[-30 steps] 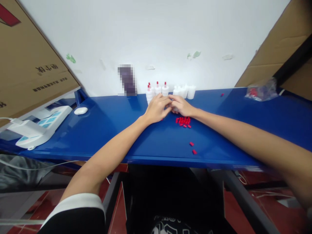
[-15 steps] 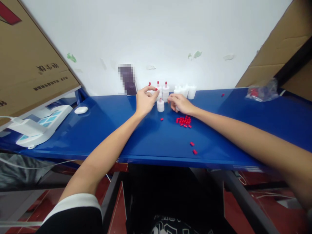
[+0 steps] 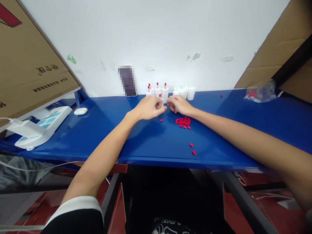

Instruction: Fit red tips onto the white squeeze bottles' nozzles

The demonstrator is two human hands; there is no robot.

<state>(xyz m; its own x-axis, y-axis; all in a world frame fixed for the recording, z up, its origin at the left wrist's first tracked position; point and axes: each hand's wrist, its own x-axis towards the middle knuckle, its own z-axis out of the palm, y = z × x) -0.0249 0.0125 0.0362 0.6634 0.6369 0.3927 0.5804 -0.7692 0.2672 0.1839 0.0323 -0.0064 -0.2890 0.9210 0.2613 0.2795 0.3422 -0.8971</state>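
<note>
Left hand [image 3: 147,109]: dropped back from the rear row [image 3: 157,88]; grip curled narrow, contents I can't tell.
Small bottle [image 3: 160,97]: upright on the table [image 3: 146,138], right at those fingertips.
Right hand [image 3: 179,104]: just beside it, curled, hold hidden.
Red caps [image 3: 183,121]: near my right wrist.

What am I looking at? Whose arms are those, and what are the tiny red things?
There is no machine here. A person wears a camera on their head, so you see their own arms from above. Their left hand and right hand meet over a blue table. The tiny red things are loose red pieces, the same red as the bottle tips. By the wall stand white bottles with red tips and plain white bottles. The fingers are curled, so I cannot tell what each hand holds. At the left lie a white mouse and a white device; a plastic bag lies at the right.
</note>
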